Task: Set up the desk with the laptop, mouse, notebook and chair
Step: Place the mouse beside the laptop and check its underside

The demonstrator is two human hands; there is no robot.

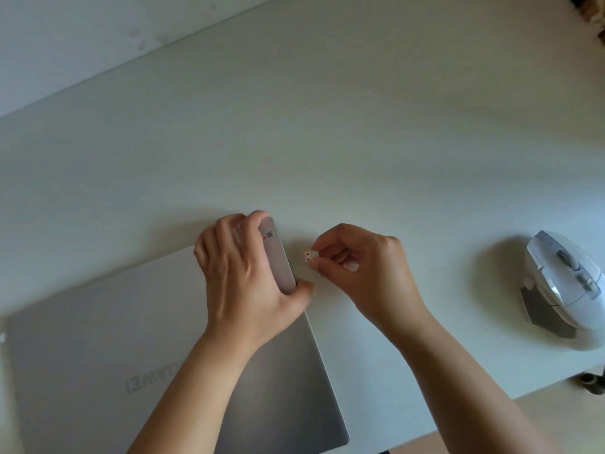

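A silver laptop (pixel 108 348) lies shut on the white desk (pixel 327 126) at the lower left. My left hand (pixel 248 273) grips its far right corner, tilting that edge up a little. Just right of that edge, my right hand (pixel 360 267) pinches a small USB receiver (pixel 309 256) between thumb and forefinger, its metal plug pointing at the laptop's side, a short gap away. A white mouse (pixel 563 286) sits on the desk at the far right. Neither notebook nor chair is in view.
The desk's back edge meets a pale wall (pixel 82 37) at the upper left. Its front edge runs along the lower right, with a dark object (pixel 592 383) below it on the floor.
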